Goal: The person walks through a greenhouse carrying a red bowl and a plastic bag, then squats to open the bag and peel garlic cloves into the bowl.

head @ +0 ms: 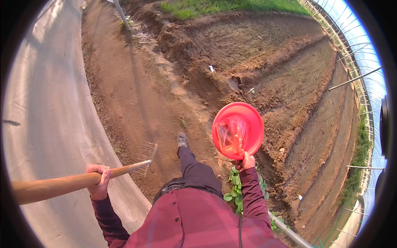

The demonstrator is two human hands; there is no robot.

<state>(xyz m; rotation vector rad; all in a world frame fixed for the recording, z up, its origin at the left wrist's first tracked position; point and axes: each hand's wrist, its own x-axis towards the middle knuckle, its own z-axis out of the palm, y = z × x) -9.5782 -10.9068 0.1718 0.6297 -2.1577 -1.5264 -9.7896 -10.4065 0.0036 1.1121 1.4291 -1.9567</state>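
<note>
My left hand (99, 179) is closed around the wooden handle of a rake (71, 185). The handle slants away from me, and the metal rake head (148, 158) with its row of tines is at the far end, over the dirt path. My right hand (247, 161) grips the rim of a red plastic basin (256, 130), tilted so that its inside faces me. Inside the basin is a crumpled clear plastic bag (232, 133), partly beneath my fingers. A thin brown stick-like piece (224, 159) juts out left of this hand; whether I hold it cannot be told.
Pale plastic sheeting (55, 102) walls the left side of the dirt path (114, 80). Ridged soil beds (279, 71) spread to the right. Leafy plants (236, 189) and a metal pole (291, 232) are close by my right side. Another pole (122, 14) stands ahead.
</note>
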